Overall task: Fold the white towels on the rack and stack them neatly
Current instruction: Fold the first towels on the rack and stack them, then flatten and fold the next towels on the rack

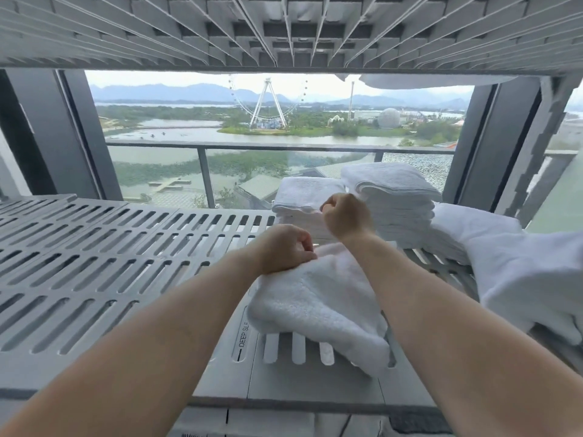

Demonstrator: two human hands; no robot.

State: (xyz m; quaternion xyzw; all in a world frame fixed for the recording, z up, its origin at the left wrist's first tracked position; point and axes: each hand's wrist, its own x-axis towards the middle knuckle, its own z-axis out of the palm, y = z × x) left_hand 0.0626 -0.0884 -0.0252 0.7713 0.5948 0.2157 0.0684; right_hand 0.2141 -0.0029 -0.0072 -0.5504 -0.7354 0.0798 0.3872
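Both forearms are reaching forward from the bottom edge of the view, over the slatted grey rack shelf (94,263).

White towel (318,304): is lying loosely folded on the shelf, right of centre, between the two forearms. Its near edge is overhanging the slots close to the printed lettering "DEEP SLE".

Left hand (285,247): is resting on the far left corner of this towel, fingers curled and pinching the cloth at the corner.

Right hand (345,217): is hovering clenched above the towel's far edge, in front of the stacks. Fingers are curled inward; whether any cloth is pinched in them cannot be told from this view.

Behind the hands, two piles are sitting side by side at the back of the shelf. Lower stack (303,200) is standing to the left, partly hidden by the right hand. Taller stack (397,203) is touching it on the right, many folded layers showing at its edge.

Unfolded towels (520,266) are lying heaped at the right end of the shelf, just beside the taller stack and spilling toward the camera.

Upper shelf (284,29) is showing its ribbed underside overhead, with white cloth hanging over its far right edge.

Window (252,137) behind the rack is showing a balcony railing, water and a Ferris wheel.
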